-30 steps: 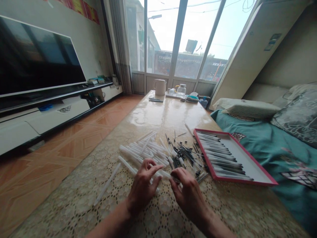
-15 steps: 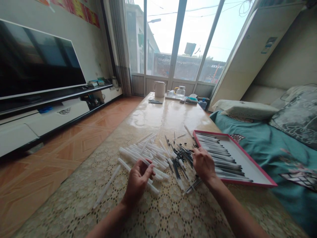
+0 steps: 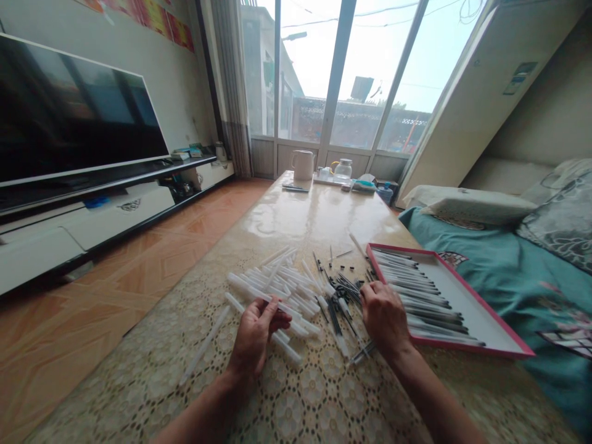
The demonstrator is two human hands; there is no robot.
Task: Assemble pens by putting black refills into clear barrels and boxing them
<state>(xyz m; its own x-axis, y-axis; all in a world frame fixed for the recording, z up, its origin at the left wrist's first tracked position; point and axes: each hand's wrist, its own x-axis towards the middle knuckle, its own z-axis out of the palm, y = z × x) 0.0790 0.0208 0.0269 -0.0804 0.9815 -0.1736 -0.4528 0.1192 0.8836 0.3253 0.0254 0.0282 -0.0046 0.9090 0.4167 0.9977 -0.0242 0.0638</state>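
Observation:
My left hand [image 3: 259, 330] is closed in a pinch over the near side of a heap of white pen barrels [image 3: 277, 277]; what sits between its thumb and fingers is too small to make out. Curled downward, my right hand [image 3: 385, 316] covers the right side of a scattered pile of dark pen parts [image 3: 345, 287], and its fingertips are partly hidden. Just right of that hand lies a shallow pink-edged box [image 3: 485, 308] holding a row of clear-barrelled pens [image 3: 430, 296] with dark ends.
A patterned, glossy table [image 3: 296, 401] carries everything. One white barrel [image 3: 206, 345] lies apart at the left. At the far end stand a beige pitcher [image 3: 303, 165], a glass jug [image 3: 343, 169] and a tissue pack [image 3: 364, 184]. A teal-covered sofa [image 3: 462, 237] borders the right side.
The view has swung slightly left, so everything sits a little further right. My left hand's fingers have shifted slightly at the barrels; my right hand stays over the dark parts.

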